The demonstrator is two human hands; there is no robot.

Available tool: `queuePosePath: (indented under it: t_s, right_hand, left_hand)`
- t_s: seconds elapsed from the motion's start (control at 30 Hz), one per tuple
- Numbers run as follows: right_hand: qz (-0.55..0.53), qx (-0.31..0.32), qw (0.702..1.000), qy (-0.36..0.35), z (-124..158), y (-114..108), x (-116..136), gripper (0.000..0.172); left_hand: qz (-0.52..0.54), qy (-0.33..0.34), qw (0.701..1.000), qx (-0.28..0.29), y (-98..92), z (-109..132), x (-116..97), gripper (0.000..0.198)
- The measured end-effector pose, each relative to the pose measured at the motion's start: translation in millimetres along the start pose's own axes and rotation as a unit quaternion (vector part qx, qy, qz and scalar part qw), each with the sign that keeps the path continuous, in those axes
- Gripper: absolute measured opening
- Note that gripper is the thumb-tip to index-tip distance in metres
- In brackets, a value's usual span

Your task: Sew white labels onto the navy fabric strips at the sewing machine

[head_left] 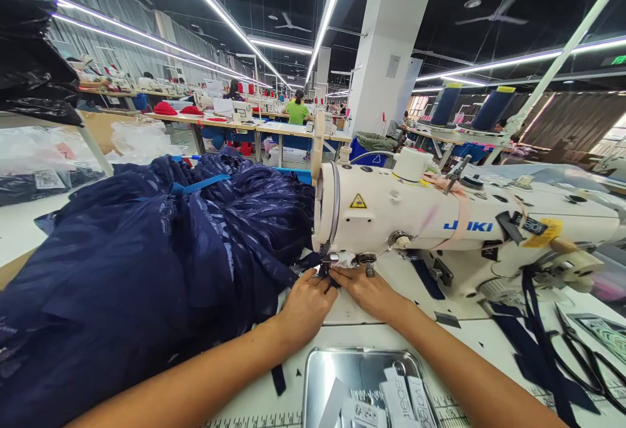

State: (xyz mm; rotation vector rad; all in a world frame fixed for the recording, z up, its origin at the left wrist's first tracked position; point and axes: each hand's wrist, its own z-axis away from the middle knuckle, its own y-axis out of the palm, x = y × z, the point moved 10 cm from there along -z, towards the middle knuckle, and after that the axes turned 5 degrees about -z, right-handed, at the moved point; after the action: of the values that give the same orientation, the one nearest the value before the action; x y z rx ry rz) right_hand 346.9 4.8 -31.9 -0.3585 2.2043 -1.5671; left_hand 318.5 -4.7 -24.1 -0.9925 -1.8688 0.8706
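My left hand (pixel 308 303) is closed, fingers curled at the presser foot (pixel 325 267) of a white sewing machine (pixel 420 206). Under its fingertips lies the edge of navy fabric (pixel 229 245), whose large gathered heap fills the left side of the table. From the other side my right hand (pixel 369 291) reaches in below the machine head, its fingers together and holding a small dark part of the same fabric by the needle. Both sets of fingertips nearly meet there, and they partly hide the cloth.
In front of the machine sits a metal tray (pixel 313 376) with printed labels (pixel 401 395). Black scissors (pixel 577 350) and navy strips (pixel 533 343) lie at right. Thread cones (pixel 493 109) stand behind. Plastic-wrapped bundles (pixel 44 167) are at left; a person in green (pixel 297 111) sits farther back.
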Motion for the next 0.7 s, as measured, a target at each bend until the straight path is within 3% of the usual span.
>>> queuePosePath:
  t_s: [0.47, 0.6, 0.7]
  right_hand:
    - [-0.068, -0.048, 0.997, 0.01, -2.2, -10.7, -7.4, 0.03]
    - [-0.095, -0.029, 0.994, 0.032, 3.2, -13.0, -5.3, 0.03]
    - [-0.107, -0.004, 0.993, 0.044, 6.0, -13.7, 3.8, 0.037]
  left_hand:
    - [-0.004, 0.023, 0.999, -0.025, -13.8, 8.4, 3.5, 0.018]
    - [0.028, 0.059, 0.997, 0.031, -14.1, 14.5, 13.9, 0.02]
    - [0.112, 0.031, 0.989, 0.093, -10.2, 16.1, 34.8, 0.031]
